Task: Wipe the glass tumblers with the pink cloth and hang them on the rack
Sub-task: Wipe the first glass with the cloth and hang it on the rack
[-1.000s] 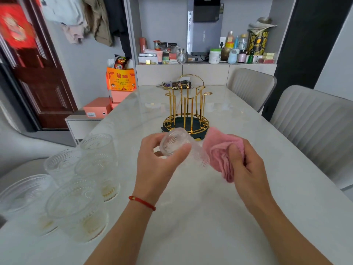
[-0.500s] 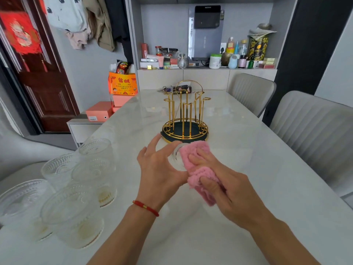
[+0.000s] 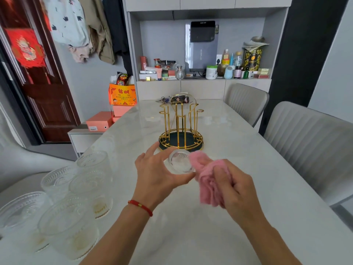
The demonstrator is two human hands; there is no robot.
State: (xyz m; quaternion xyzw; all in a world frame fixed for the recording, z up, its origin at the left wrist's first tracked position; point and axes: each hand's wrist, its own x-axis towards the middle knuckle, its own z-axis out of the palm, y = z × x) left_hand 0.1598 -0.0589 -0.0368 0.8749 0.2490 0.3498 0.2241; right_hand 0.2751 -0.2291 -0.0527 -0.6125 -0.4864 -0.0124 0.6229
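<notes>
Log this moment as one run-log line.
stage: wiping | left hand: holds glass tumbler | right hand: grips pink cloth | rack: empty

Home dining room, lived-in. Marble-look bench (image 3: 219,226) with padded grey chairs (image 3: 309,142) along right side. Built-in niche shelf (image 3: 204,79) behind, crowded with jars, bottles, tins, small boxes. Grey wall appliance (image 3: 202,44) above shelf, possibly water dispenser; too far to tell. Clothes (image 3: 80,29) hanging on wall. Dark wooden door (image 3: 47,104) with red festive ornament (image 3: 25,47). Orange gift bag (image 3: 122,93) and boxes stacked by wall.
</notes>
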